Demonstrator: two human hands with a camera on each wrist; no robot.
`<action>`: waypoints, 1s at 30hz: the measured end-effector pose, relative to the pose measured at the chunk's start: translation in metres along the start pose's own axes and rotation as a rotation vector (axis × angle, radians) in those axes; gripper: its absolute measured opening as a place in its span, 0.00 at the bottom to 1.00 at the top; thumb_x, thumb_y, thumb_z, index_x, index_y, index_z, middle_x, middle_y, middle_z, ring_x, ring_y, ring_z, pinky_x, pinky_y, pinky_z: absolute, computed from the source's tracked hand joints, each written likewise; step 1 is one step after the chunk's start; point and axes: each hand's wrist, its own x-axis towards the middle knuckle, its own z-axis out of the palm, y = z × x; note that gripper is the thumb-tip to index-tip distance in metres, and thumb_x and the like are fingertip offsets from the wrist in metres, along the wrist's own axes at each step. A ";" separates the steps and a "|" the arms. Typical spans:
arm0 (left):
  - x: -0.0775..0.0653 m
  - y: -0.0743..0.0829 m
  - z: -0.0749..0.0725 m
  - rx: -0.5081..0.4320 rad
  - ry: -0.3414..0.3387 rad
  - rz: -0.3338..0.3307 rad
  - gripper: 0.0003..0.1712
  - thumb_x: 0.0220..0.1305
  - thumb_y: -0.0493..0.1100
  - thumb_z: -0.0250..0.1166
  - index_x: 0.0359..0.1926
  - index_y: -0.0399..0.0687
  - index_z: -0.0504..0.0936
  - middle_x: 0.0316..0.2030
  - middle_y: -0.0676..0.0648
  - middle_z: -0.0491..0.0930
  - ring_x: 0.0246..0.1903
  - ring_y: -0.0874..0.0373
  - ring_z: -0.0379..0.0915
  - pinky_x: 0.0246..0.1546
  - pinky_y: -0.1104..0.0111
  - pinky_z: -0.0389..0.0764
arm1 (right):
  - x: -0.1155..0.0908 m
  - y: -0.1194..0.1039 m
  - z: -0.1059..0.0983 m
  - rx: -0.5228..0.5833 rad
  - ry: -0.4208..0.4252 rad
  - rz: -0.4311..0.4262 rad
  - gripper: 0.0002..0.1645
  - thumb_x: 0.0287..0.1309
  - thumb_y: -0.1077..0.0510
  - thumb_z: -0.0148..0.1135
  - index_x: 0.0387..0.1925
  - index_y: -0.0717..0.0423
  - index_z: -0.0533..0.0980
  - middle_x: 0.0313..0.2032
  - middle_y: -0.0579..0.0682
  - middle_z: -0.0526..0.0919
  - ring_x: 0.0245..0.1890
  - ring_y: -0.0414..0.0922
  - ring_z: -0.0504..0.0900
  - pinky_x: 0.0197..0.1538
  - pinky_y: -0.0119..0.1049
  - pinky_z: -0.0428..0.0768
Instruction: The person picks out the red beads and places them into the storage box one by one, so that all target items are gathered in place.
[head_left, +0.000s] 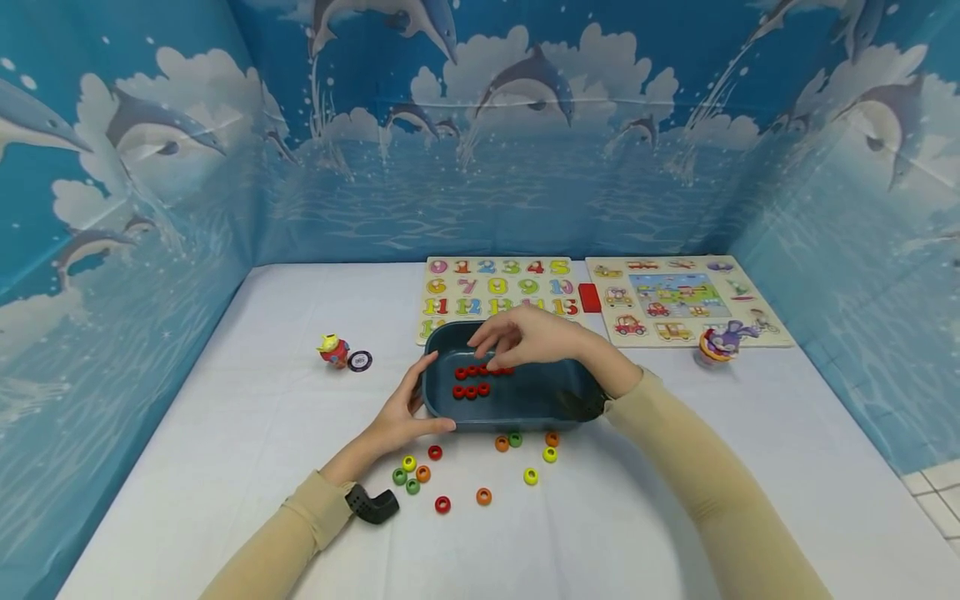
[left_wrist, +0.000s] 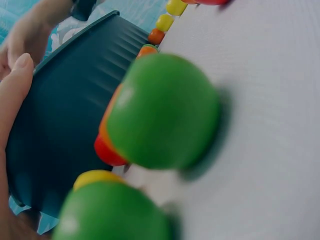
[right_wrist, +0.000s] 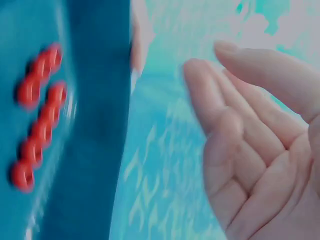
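Note:
A dark blue tray (head_left: 536, 407) stands on the table, holding two rows of red beads (head_left: 471, 392): three in the near row, several in the far row. Around its left end, my left hand (head_left: 397, 421) holds it, thumb along the near side and fingers at the far left rim. My right hand (head_left: 536, 333) hovers over the tray, above the far row. Loosely bent fingers (right_wrist: 220, 135) show in the right wrist view with nothing visible between them. In front of the tray lie loose green beads (left_wrist: 162, 110), with red, yellow and orange beads (head_left: 483, 497).
Behind the tray lie a number puzzle board (head_left: 497, 286), a red block (head_left: 589, 297) and a vehicle puzzle board (head_left: 622, 325). A purple toy figure (head_left: 722, 343) is at right; a small red-and-yellow figure (head_left: 333, 351) and a black disc (head_left: 360, 361) are at left.

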 end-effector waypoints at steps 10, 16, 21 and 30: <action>0.000 0.000 0.000 -0.002 0.000 0.040 0.54 0.47 0.35 0.69 0.68 0.43 0.43 0.67 0.38 0.40 0.62 0.39 0.46 0.59 0.52 0.54 | -0.026 -0.008 0.071 -0.015 0.009 -0.197 0.13 0.53 0.56 0.62 0.42 0.50 0.76 0.37 0.47 0.80 0.32 0.37 0.79 0.33 0.32 0.79; 0.000 -0.002 0.000 -0.023 -0.015 0.076 0.54 0.47 0.34 0.69 0.68 0.41 0.42 0.66 0.34 0.40 0.62 0.36 0.46 0.59 0.49 0.54 | -0.026 0.004 0.112 -0.058 -0.042 -0.179 0.19 0.54 0.60 0.60 0.49 0.53 0.73 0.34 0.46 0.81 0.29 0.32 0.77 0.32 0.27 0.78; 0.000 -0.003 -0.001 -0.041 -0.032 0.087 0.54 0.48 0.33 0.68 0.68 0.40 0.41 0.66 0.33 0.40 0.61 0.35 0.45 0.59 0.48 0.53 | -0.021 0.015 0.129 -0.136 -0.038 -0.147 0.26 0.55 0.61 0.58 0.57 0.54 0.68 0.38 0.47 0.79 0.31 0.31 0.75 0.34 0.23 0.76; 0.000 -0.005 -0.002 -0.053 -0.032 0.074 0.53 0.49 0.34 0.67 0.68 0.48 0.43 0.66 0.35 0.40 0.62 0.37 0.44 0.59 0.48 0.51 | -0.012 0.027 0.137 -0.254 -0.009 -0.093 0.28 0.58 0.59 0.54 0.61 0.50 0.64 0.34 0.40 0.74 0.26 0.30 0.69 0.32 0.22 0.72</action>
